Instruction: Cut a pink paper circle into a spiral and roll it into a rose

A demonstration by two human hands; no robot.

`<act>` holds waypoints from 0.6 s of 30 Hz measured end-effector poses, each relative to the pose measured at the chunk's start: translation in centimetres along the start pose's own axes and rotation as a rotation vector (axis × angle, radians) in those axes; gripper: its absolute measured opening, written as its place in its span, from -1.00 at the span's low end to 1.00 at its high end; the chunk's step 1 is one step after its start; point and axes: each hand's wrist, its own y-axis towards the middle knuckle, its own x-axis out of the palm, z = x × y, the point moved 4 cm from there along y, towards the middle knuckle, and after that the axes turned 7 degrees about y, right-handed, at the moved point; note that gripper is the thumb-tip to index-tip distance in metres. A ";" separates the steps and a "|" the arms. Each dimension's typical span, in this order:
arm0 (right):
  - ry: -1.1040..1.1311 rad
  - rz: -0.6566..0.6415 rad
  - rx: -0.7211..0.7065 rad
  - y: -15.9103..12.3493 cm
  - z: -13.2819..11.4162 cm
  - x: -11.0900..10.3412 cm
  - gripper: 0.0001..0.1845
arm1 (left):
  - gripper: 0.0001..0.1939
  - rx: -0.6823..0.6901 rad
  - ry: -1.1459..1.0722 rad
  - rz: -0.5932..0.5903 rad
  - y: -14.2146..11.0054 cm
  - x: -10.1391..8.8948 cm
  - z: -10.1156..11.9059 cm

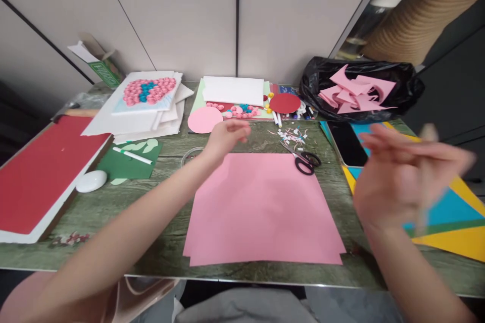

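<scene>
While the pink sheet (265,212) lies flat on the green table (113,232) before the person, its longer axis appears to run from 9 to 3 o'clock (12 o'clock being away from the person), with small steps at both near corners. Right hand (396,181): raised and blurred between 2 and 3 o'clock of the sheet, well apart from it, the forearm entering from 5 o'clock. Its fingers are bent round a pale stick (422,207), itself blurred, whose long axis stands nearly along 12 to 6 o'clock. Behind this hand lie yellow and blue papers (449,209), with a black phone (346,144) toward its 10 o'clock.

Left hand (229,133): at 11 o'clock of the sheet, forearm slanting in from 8 o'clock, palm side partly hidden. Its fingers are loosely curled toward 3 o'clock, the tips appearing just past the sheet's far edge; whether they grasp anything cannot be told.

Scissors (296,155): at 1 o'clock, blades toward 10 o'clock, black handles toward 4, overlapping the sheet's far right corner. Beyond them lie small paper clippings (293,136); farther, a pink disc (205,119) at 11 o'clock and a red disc (285,103) near 12.
</scene>
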 end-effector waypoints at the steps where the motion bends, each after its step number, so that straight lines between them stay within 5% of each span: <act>1: 0.029 0.023 -0.018 0.1 0.6 0.2 -0.65 | -0.69 0.011 0.050 0.034 2.0 -0.5 0.0; 7: 0.022 -0.091 0.145 0.3 3.8 0.6 -0.80 | -0.64 0.058 0.364 0.146 10.6 -4.7 0.2; 13: -0.008 -0.186 0.214 0.0 3.2 0.6 -0.82 | -0.76 -0.050 0.814 0.179 12.6 -10.9 -1.8; 18: 0.021 -0.235 0.272 -0.3 3.4 1.0 -0.78 | -0.71 -0.122 1.010 0.109 13.4 -11.9 -4.1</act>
